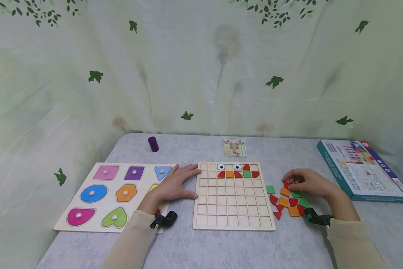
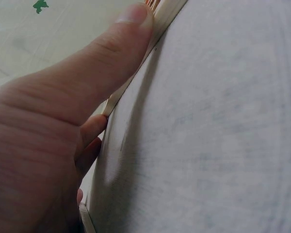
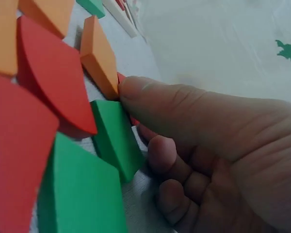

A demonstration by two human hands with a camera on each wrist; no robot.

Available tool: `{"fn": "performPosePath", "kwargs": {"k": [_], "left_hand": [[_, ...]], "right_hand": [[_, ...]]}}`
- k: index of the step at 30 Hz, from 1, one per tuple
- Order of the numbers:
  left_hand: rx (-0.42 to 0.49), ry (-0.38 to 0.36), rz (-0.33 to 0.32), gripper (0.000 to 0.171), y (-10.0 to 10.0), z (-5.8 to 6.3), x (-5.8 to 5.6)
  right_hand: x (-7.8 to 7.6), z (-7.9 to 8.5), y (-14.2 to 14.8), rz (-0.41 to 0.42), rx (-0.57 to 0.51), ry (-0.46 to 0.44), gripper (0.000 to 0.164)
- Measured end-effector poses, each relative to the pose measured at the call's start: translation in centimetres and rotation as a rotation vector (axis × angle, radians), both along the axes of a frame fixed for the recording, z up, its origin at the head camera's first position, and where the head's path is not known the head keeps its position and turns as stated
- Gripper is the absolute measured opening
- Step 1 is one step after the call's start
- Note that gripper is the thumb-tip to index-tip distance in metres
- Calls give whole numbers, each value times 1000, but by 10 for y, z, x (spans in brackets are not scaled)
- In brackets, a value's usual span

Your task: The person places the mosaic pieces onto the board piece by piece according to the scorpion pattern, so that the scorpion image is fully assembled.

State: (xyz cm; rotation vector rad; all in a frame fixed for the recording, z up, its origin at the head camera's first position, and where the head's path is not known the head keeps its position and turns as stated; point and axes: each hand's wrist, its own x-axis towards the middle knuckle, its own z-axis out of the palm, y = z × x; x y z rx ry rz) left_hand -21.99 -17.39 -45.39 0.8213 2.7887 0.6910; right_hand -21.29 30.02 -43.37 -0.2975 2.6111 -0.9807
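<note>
A wooden grid board (image 1: 234,201) lies in the middle of the table. In its upper rows sit two eye tiles (image 1: 220,167), several red quarter-round tiles, an orange square tile (image 1: 229,174) and a green square tile (image 1: 246,174). With fingers spread, my left hand (image 1: 174,185) touches the board's left edge; its thumb (image 2: 111,53) lies along that edge in the left wrist view. Right of the board is a loose pile of red, orange and green tiles (image 1: 293,211). At the pile's far side my right hand (image 1: 309,183) pinches a red tile (image 1: 286,184), mostly hidden behind the thumb in the right wrist view.
A knob puzzle board (image 1: 87,168) with coloured shapes lies at the left, partly under my left forearm. Behind the grid board are a small pattern card (image 1: 234,148) and a dark purple cylinder (image 1: 153,144). A flat teal-edged box (image 1: 366,172) lies at the right.
</note>
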Motion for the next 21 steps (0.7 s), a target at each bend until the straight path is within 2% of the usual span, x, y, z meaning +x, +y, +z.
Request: {"fn": "performPosePath", "kwargs": {"k": [13,21], "left_hand": [[6,0,-1,86,0,3,1],[5,6,1,86,0,2,2]], "right_hand": [[-2,-1,2,25,-43,31,26],[0,0,-3,13,-54,37,27]]}}
